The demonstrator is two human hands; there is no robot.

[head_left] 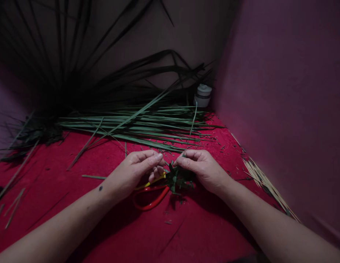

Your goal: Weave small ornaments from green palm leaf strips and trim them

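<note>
Near the middle of the red surface, my left hand has its thumb and forefinger pinched together; whatever thin piece lies between them is too small to name. Close by on the right, my right hand pinches a thin green leaf strip that rises above the fingers. Between and just below the hands is a small dark green leafy piece, partly beside my right fingers. Scissors with red and yellow handles lie under it and by my left hand, their blades hidden.
A pile of long green leaf strips lies behind the hands. A white container stands at the back right. Thin pale sticks lie along the right wall, with dark leaves at the left and cuttings scattered about.
</note>
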